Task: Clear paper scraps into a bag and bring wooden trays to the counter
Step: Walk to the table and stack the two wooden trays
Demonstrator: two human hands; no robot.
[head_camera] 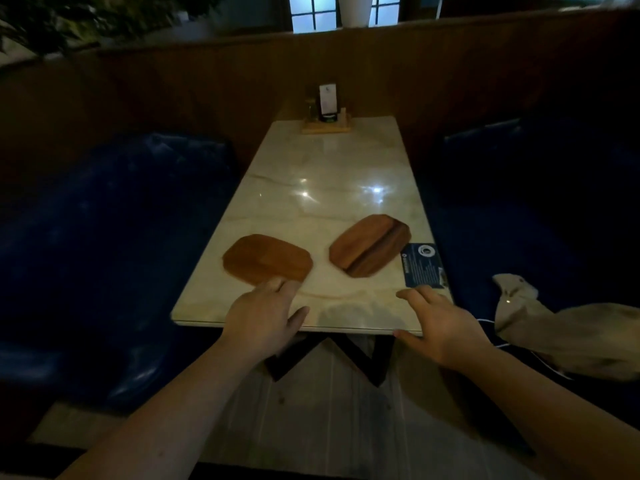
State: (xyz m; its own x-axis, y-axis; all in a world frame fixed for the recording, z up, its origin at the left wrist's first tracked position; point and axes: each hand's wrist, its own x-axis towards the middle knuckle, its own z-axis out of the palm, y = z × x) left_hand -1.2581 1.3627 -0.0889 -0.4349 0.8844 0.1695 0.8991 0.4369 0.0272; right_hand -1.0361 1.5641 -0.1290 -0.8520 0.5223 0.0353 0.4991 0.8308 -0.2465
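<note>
Two wooden trays lie flat on the pale marble table (322, 174). The lighter tray (266, 258) is at the near left, and the darker striped tray (370, 244) is to its right. My left hand (265, 315) is open, palm down, with its fingertips touching the near edge of the lighter tray. My right hand (441, 322) hovers open over the table's near right corner, apart from both trays. A beige bag (568, 327) lies crumpled on the blue seat to the right. No paper scraps show on the table.
A dark blue printed card (423, 265) lies at the table's right edge beside the darker tray. A wooden holder with a menu stand (327, 116) sits at the far end. Blue padded benches (104, 244) flank the table on both sides.
</note>
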